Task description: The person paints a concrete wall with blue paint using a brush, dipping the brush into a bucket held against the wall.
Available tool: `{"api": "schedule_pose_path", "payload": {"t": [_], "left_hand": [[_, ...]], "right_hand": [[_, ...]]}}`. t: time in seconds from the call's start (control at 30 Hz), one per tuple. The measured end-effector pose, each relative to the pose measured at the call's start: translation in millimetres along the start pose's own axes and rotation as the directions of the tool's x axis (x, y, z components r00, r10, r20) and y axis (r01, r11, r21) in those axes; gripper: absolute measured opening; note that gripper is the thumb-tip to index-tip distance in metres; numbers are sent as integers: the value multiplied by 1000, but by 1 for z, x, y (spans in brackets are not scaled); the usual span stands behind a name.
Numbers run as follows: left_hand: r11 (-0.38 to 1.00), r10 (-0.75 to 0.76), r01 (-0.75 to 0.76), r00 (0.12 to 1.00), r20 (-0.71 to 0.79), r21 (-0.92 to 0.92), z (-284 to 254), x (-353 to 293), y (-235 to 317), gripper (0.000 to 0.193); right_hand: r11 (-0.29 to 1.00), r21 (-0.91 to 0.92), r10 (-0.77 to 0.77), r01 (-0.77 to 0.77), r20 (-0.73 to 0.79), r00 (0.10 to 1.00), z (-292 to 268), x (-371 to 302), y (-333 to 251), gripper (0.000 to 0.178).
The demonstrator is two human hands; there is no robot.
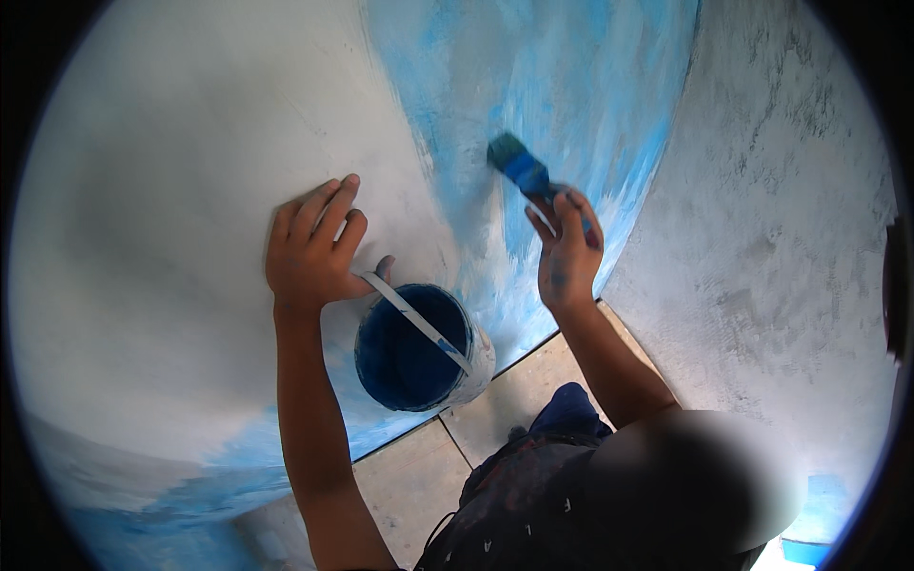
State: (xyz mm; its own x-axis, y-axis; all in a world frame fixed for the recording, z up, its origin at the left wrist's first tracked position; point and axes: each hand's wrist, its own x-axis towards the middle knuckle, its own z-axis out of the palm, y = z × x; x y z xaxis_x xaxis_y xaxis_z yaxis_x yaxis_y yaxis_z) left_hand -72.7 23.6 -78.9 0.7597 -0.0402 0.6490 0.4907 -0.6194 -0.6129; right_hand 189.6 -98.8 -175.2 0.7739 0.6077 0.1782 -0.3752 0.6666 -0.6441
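My right hand (567,249) grips a wide paintbrush (522,164) by its handle. Its bristles are dark with blue-green paint and point up and left, close to the blue-streaked wall (581,57); whether they touch it I cannot tell. Against the pale part of the wall rest the spread fingers of my left hand (319,243). The white handle strap of a paint bucket (484,357) hangs over that hand's thumb, so the bucket dangles tilted below it. Dark blue paint coats the bucket's inside, and white smears cover its outer side.
A rough grey wall (762,190) meets the painted one at a corner on the right. Pale floor tiles (405,485) lie below the bucket, by my dark clothing (533,485). At the lower right is a light blue object (804,552), cut off by the rim.
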Motion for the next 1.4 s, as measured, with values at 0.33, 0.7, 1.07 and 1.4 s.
{"api": "schedule_pose_path", "payload": {"t": [0.33,0.7,1.07,1.4], "left_hand": [[999,5,-3,999,-48,44,2,4,-1,49],[1000,16,-16,1000,-25,0,3,11,3,44],[1000,25,-25,999,-27,14,1,3,-2,47],[999,39,-39,999,-13,-13,4,9,1,45]], "right_hand": [[956,-93,258,-277,-178,950,-71,-27,47,13],[970,-191,-144,149,37,989,-36,-33,48,18],[940,-114,300,-323,-178,937,-70,-41,51,16],[980,-199,26,-13,64,998,-89,-46,77,20]]}}
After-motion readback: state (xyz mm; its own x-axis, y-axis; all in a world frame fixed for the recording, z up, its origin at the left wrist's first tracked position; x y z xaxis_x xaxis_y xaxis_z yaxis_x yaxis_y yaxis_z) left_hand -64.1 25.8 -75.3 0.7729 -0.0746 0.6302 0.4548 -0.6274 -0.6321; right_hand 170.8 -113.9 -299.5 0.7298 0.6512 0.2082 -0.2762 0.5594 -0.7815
